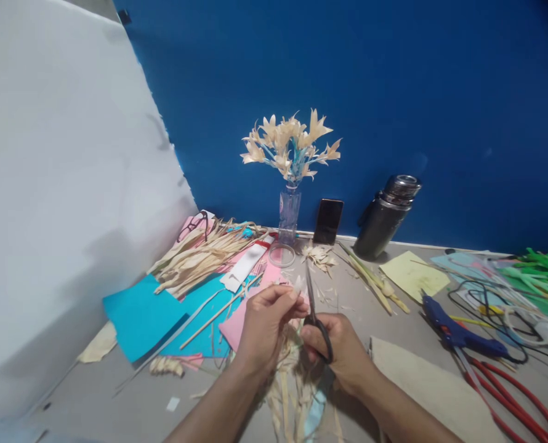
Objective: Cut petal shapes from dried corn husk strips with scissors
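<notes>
My left hand (pixel 265 323) pinches a pale dried leaf strip (pixel 297 287) between thumb and fingertips, its fingers closed on it. My right hand (pixel 341 351) grips black-handled scissors (pixel 314 314), whose blades point up and away right beside the strip's tip. More pale strips (pixel 287 394) hang down and lie under both hands on the grey table (pixel 117 400). The two hands are nearly touching at the table's middle.
A bottle vase of cream leaf flowers (pixel 290 154) stands at the back, with a phone (pixel 328 221) and a dark flask (pixel 387 215) beside it. Blue and pink paper (pixel 140 317) and dried leaves (pixel 200 252) lie left. A blue glue gun (pixel 454 332), red shears (pixel 509 394) and green sticks (pixel 539 271) lie right.
</notes>
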`<action>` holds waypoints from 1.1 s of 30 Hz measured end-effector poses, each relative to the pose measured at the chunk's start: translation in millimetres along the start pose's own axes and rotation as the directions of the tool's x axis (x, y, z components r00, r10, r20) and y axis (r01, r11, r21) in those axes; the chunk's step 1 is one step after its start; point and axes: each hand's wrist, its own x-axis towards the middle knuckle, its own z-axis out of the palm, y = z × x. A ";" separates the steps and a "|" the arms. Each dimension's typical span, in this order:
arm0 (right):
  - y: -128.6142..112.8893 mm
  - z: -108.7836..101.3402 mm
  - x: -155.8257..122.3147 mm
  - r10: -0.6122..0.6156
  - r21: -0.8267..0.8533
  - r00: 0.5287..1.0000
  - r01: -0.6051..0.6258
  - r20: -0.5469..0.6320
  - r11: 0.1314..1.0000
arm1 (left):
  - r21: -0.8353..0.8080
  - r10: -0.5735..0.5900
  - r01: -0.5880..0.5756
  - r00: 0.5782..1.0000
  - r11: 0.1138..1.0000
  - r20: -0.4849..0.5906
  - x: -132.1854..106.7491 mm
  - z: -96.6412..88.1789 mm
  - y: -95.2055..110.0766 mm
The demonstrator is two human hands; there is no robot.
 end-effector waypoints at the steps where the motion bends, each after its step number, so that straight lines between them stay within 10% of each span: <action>1: -3.4 -1.4 0.2 -0.016 0.009 0.999 0.017 -0.041 1.000 | 0.003 -0.009 0.009 1.000 1.000 0.006 0.0 -0.6 -0.1; 15: -22.1 -23.6 0.3 -0.081 0.144 0.989 0.099 -0.125 0.985 | 0.449 0.004 -0.112 0.972 0.887 0.234 -5.8 -0.8 -3.4; 27: -25.0 -32.6 1.8 -0.041 0.478 0.996 -0.004 0.084 0.879 | 0.378 -0.060 -0.110 0.910 0.919 0.411 -11.0 -1.0 3.8; 33: -29.4 -41.2 0.3 -0.103 0.279 0.995 0.099 -0.001 0.955 | 0.410 -0.052 -0.126 0.916 0.903 0.397 -11.7 -0.6 6.8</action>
